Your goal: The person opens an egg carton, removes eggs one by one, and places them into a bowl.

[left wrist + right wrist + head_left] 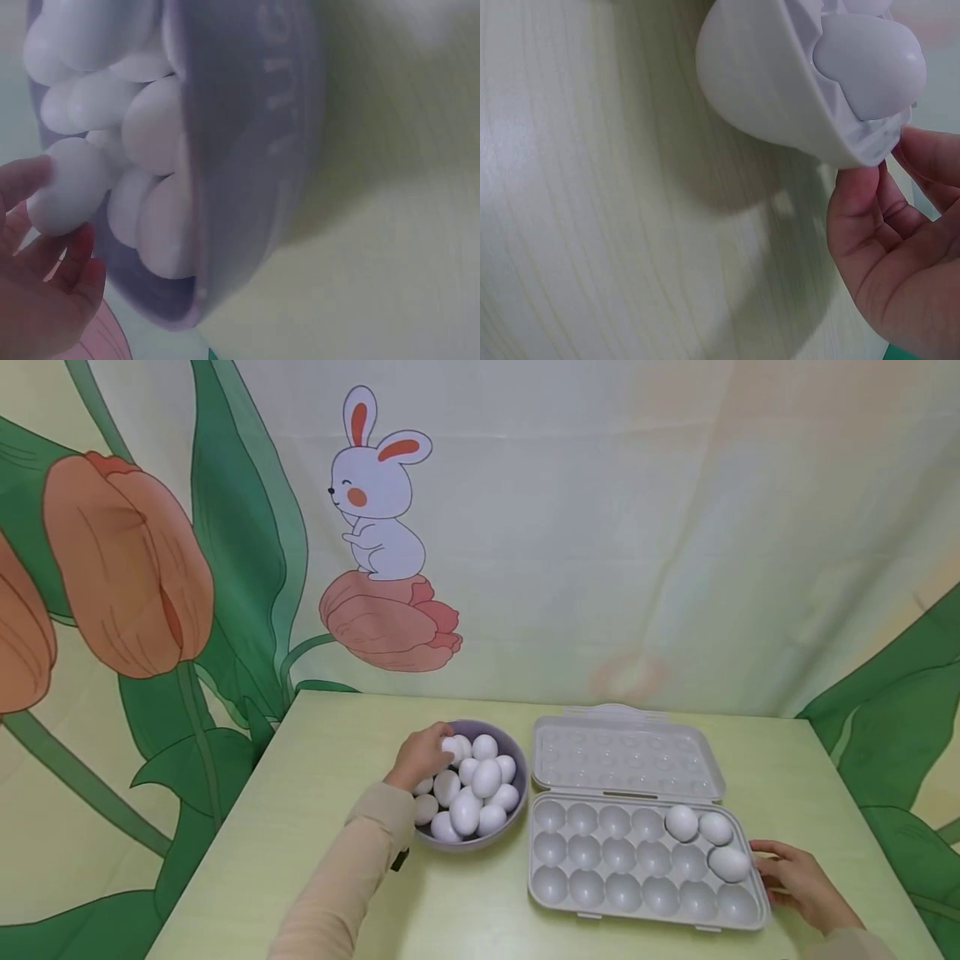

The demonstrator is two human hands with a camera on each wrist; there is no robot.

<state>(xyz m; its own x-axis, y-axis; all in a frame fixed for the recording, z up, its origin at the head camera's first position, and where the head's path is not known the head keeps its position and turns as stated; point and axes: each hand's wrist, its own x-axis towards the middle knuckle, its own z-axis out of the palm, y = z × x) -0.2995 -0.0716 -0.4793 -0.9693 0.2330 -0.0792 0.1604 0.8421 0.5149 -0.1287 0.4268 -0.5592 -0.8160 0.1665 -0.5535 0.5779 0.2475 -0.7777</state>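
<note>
In the grey-purple bowl [517, 814] lie many white eggs [465, 812]. At the bowl's far left side my left hand [422, 758] pinches one egg [69, 186] between thumb and fingers, low among the others. To the right, a light grey plastic egg box [645, 917] stands with its lid [626, 760] folded back. Three eggs sit in its cups near the right end, one of them an egg [729, 863] in the middle row. My right hand [801, 881] grips the box's right end at the rim, fingers bent, as the right wrist view shows.
Bowl and egg box stand side by side on a pale wood-grain table [300, 777]. Behind the table hangs a cloth backdrop [562, 568] printed with tulips and a rabbit. A small dark object [401, 860] shows at the left sleeve's cuff.
</note>
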